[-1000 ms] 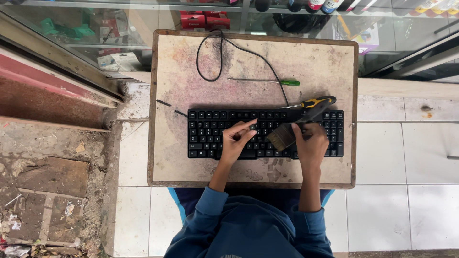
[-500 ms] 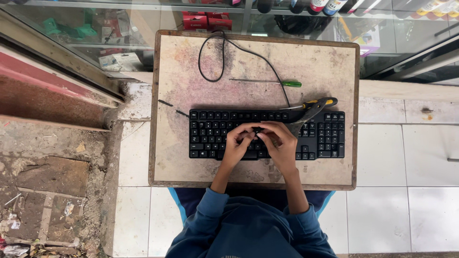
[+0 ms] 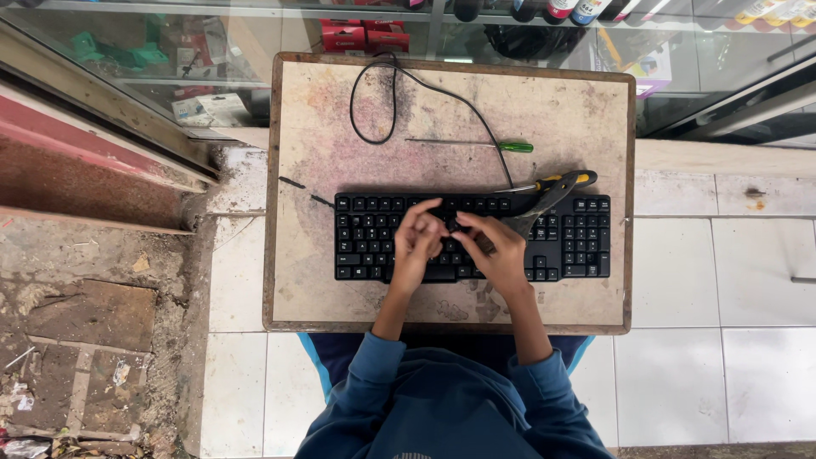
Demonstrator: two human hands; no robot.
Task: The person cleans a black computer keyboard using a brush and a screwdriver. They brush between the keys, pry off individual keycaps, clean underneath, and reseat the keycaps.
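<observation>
On the board, both hands, left and right, meet over the keyboard, fingertips pinching together at one key; what they pinch is hidden.

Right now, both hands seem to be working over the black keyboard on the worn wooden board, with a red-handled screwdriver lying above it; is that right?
Not quite: the head view shows the screwdriver above the black keyboard has a green handle, not red. Both the left hand and right hand are over it, on the worn wooden board.
</observation>
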